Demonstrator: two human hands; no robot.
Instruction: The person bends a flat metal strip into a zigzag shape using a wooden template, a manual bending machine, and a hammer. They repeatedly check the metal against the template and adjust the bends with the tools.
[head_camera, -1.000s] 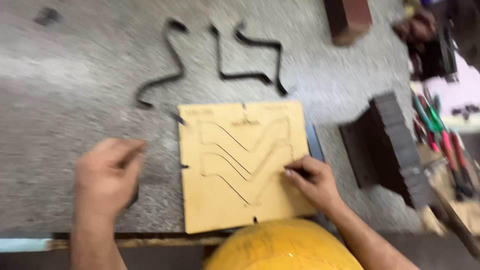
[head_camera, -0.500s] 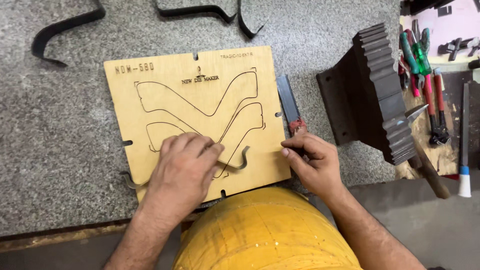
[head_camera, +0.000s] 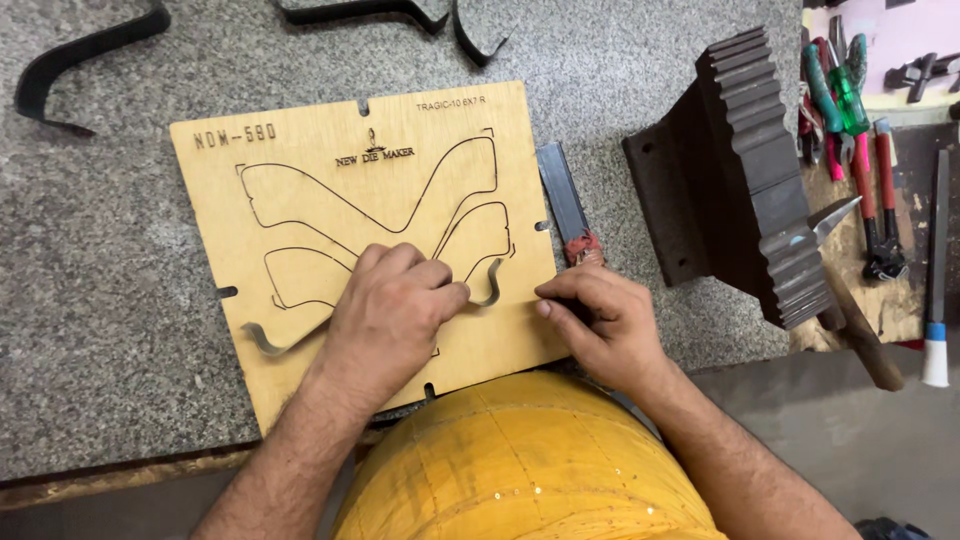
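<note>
Two hands work over a speckled grey table (head_camera: 120, 300) that fills most of the frame. On it, at centre, lies a flat plywood die board (head_camera: 300, 170) cut with curved slots. At right stands a dark ribbed metal block (head_camera: 760, 180), with a row of hand tools (head_camera: 850, 110) at the far right edge. A flat steel bar (head_camera: 560, 195) lies against the board's right edge.

The left hand (head_camera: 390, 315) presses down on the board's lower middle, fingers curled closed over a thin bent metal strip (head_camera: 492, 285). That strip runs left to right across the lower board; one hooked end shows at lower left of the board, the other curls up just right of the fingertips, and its middle is hidden under the hand. The right hand (head_camera: 605, 325) rests at the board's lower right edge, fingers pinched together; whether they hold anything I cannot tell. The left hand is on the strip, while the right lies just beside its right-hand end.
</note>
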